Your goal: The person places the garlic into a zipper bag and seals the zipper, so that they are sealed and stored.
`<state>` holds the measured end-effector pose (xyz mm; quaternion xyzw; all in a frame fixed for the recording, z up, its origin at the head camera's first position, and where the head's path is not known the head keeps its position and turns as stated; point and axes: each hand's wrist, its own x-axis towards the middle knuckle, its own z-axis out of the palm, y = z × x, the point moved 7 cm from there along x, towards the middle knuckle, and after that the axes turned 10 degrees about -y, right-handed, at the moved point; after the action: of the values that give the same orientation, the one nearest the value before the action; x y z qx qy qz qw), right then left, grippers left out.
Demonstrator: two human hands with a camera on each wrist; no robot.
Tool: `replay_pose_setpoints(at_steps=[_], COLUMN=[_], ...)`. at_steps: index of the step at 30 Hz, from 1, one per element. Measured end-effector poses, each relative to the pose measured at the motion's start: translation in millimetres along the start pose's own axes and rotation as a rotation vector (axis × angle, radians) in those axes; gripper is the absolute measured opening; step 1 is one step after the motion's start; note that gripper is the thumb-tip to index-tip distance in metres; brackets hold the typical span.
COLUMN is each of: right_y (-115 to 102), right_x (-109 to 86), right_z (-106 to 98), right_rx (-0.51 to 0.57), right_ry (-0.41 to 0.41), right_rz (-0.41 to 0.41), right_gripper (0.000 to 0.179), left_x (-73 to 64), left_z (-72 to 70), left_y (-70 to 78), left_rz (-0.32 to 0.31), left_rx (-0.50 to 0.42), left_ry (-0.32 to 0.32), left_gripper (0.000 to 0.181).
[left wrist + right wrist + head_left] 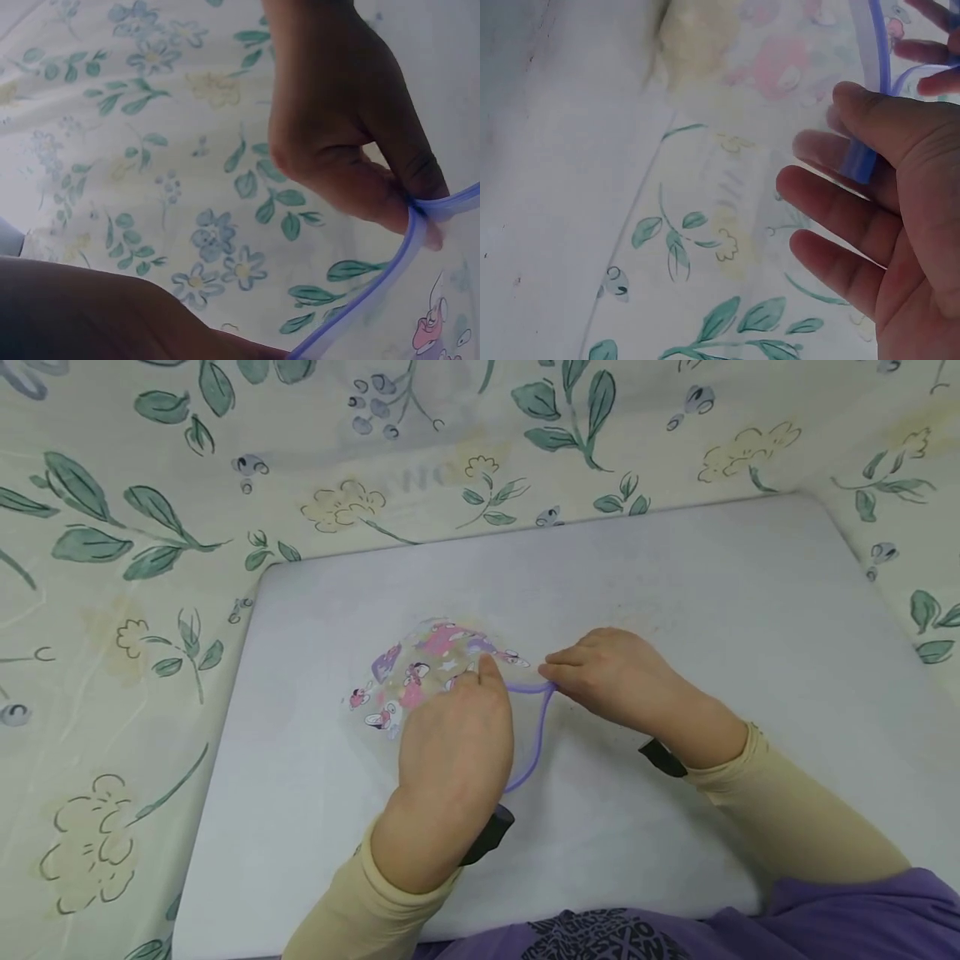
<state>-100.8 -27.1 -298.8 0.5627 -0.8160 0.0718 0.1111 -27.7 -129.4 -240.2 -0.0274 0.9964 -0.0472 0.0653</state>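
Note:
A clear plastic zip bag (pixel 442 643) with pink and purple cartoon prints lies on the white table. Its purple zip edges (pixel 540 727) stand apart in a loop between the hands, so the mouth gapes. My right hand (pixel 611 681) pinches one end of the zip edge between thumb and index finger; in the right wrist view its other fingers (pixel 840 217) spread loosely. Over the bag's near side, my left hand (pixel 457 735) holds the mouth's other end, its grip mostly hidden under the hand. Something yellowish-brown (pixel 694 45) shows through the film.
The white tabletop (pixel 712 577) has rounded corners. Floral cloth (pixel 150 635) hangs or lies beyond its back and left edges. Black wrist straps (pixel 491 835) sit under both wrists. A purple shirt (pixel 480 943) is at the near edge.

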Motion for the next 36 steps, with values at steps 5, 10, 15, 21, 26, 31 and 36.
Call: replay_pose_setpoints(at_steps=[5, 10, 15, 21, 26, 31, 36], right_y=[3, 11, 26, 43, 52, 58, 74], right_x=[-1.5, -0.3, -1.2, -4.6, -8.6, -16.1, -28.8], right_z=[-7, -16, -35, -54, -65, -81, -98], right_rx=[-0.009, 0.024, 0.074, 0.130, 0.141, 0.140, 0.219], right_ry=[0.075, 0.114, 0.144, 0.154, 0.184, 0.247, 0.250], right_rz=[-0.009, 0.013, 0.075, 0.146, 0.185, 0.189, 0.217], right_gripper=[0.029, 0.027, 0.027, 0.026, 0.025, 0.024, 0.019], left_x=[-5.4, -15.5, -29.0, -45.6, -49.5, -53.4, -58.7], left_z=[-0.4, 0.2, -3.0, -4.7, -7.6, -25.0, -39.3], left_y=[-1.0, -3.5, -11.2, -24.9, -41.1, -58.2, -71.4], left_rz=[0.026, 0.014, -0.027, -0.009, -0.036, 0.003, 0.129], left_rx=[-0.012, -0.041, -0.071, -0.069, -0.075, -0.184, -0.401], left_ry=[0.039, 0.011, -0.041, -0.039, 0.003, 0.321, 0.676], left_gripper=[0.045, 0.050, 0.069, 0.068, 0.036, 0.009, 0.009])
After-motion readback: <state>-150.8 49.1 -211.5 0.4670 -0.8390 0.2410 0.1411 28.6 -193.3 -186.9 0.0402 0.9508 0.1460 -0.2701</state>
